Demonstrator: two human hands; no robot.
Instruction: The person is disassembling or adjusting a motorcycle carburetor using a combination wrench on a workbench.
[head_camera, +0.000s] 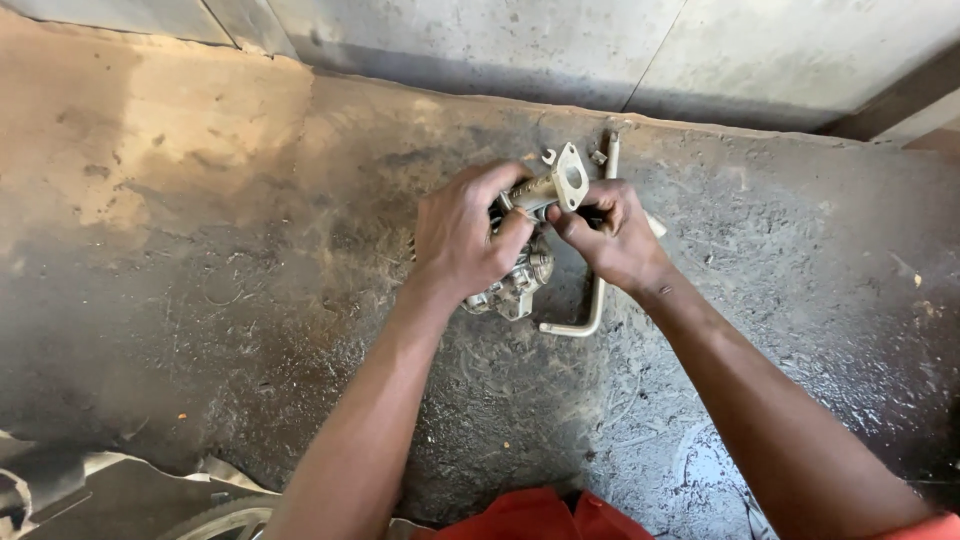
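Grimy, oil-stained dark workbench surface (250, 330) fills the head view, scored with scratches and backed by a pale concrete wall (480, 40) along the top edge.

Head view: the left hand (462, 235) is curled shut over the upper part of a grey cast-metal mechanical assembly (515, 285), which sits on the bench at centre; its lower body shows below the palm. The right hand (615, 232) is pinched closed, thumb and fingers gripping a dark part at the assembly's right side; what exactly lies between the fingertips cannot be told. Between the two hands a pale metal flange plate with a round central hole (571, 176) stands tilted up from the assembly's top.

A bent silver L-shaped metal rod (597, 300) lies on the bench just beside the assembly, running under the right hand, its short leg turned toward the left. A small metal hook-shaped clip (548, 156) lies near the flange, toward the wall.

Red fabric (540, 518) shows at the bottom edge. A torn, light-edged sheet (70, 480) occupies the lower left corner.
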